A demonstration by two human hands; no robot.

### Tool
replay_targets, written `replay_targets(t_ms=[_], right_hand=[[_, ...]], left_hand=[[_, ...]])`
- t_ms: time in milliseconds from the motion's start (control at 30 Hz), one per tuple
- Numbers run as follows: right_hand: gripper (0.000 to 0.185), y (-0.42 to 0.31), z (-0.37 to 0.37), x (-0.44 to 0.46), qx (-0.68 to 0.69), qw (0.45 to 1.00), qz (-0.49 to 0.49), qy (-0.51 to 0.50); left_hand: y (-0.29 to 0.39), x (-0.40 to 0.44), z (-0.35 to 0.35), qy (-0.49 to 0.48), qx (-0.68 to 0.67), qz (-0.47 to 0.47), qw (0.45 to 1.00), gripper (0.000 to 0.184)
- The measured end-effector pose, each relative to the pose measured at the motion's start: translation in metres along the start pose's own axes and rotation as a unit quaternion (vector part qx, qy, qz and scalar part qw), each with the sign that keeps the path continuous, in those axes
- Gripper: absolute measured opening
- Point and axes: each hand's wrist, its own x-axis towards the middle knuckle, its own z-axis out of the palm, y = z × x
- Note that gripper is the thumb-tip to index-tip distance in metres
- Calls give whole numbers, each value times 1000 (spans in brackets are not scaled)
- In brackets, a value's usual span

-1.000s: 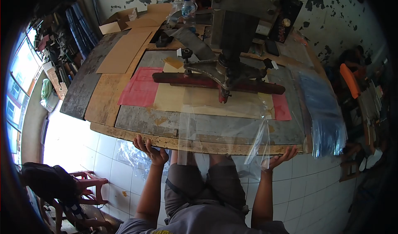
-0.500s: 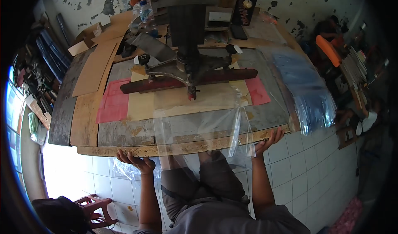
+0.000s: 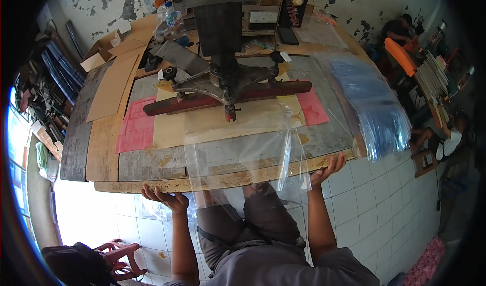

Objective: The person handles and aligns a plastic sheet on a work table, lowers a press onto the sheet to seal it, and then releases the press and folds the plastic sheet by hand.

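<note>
My left hand (image 3: 167,198) rests against the front wooden edge (image 3: 223,178) of the worktable, its fingers apart. My right hand (image 3: 328,170) lies against the same edge further right, fingers spread and pointing up. Between them a clear plastic sheet (image 3: 238,157) drapes over the edge and hangs toward my lap. Its right side comes close to my right thumb; whether they touch I cannot tell. The sheet's far end lies by a dark red press bar (image 3: 268,92), carried by a metal bracket (image 3: 228,81). Beneath are a yellowish sheet (image 3: 174,129) and pink pieces (image 3: 135,126).
A stack of clear bluish plastic sheets (image 3: 367,98) hangs over the table's right side. Cardboard (image 3: 112,86) lies at left. Behind the press stand a water bottle (image 3: 172,16) and a phone (image 3: 287,36). A red stool (image 3: 124,258) is at lower left; another person (image 3: 397,30) sits far right.
The view has shifted slightly, so the press and table sit a little differently in it. Both hands stay at the table edge, and the plastic sheet lies nearly as before.
</note>
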Motion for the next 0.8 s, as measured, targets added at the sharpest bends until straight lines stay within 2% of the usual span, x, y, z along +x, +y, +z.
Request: replay_targets(t_ms=[100, 800], right_hand=[[58, 1, -2, -1, -5, 1000, -4, -6], [60, 2, -1, -1, -2, 1000, -5, -1]], left_hand=[[1, 1, 1, 9, 2, 1, 1000, 70], [-1, -1, 1, -4, 16, 0, 1000, 69]])
